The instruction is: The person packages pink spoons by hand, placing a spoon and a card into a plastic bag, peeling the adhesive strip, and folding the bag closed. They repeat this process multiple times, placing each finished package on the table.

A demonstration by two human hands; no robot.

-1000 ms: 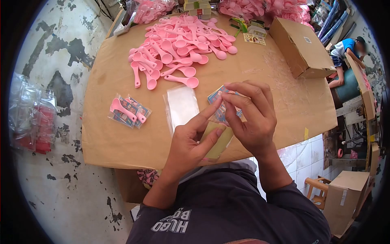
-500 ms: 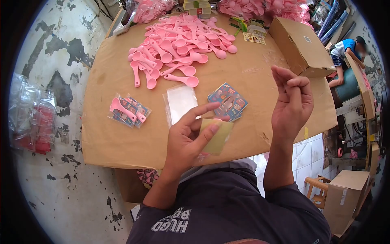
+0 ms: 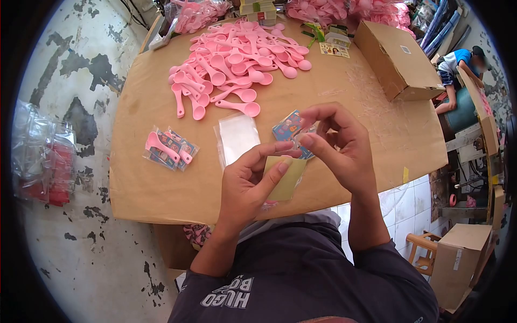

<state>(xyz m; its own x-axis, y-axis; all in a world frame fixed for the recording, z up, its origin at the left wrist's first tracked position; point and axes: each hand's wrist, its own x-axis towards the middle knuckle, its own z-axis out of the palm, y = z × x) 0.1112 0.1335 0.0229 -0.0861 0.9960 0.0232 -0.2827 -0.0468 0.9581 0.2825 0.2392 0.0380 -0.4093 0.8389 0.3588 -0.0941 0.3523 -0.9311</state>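
The left hand (image 3: 245,177) is closed on a yellow-green card (image 3: 284,177) in clear film, the thumb pressed flat on its face. The right hand (image 3: 340,146) is raised just beside it, thumb and forefinger curved with a gap between them; whether any film is caught in its fingers, I cannot tell.

Both are over a counter (image 3: 161,202) covered in brown paper, its near edge curving below the left hand. Partly behind the right hand's fingers lie printed blue cards (image 3: 286,125). Just beyond the left hand is a stack of clear bags (image 3: 238,139), and well to its left are packed pink spoons (image 3: 164,148) with printed cards. Farther out from both hands spreads a heap of loose pink spoons (image 3: 237,56). A cardboard box (image 3: 396,64) stands beyond the right hand, toward the far right corner.

Left of the counter, the pale wall (image 3: 64,231) has dark peeling patches, with clear and red plastic packs (image 3: 46,156) against it. To the right of the right hand are white floor tiles (image 3: 401,207), a wooden stool (image 3: 421,252) and another carton (image 3: 458,258); farther off, a person in a blue and white top (image 3: 458,62) leans over a work surface.
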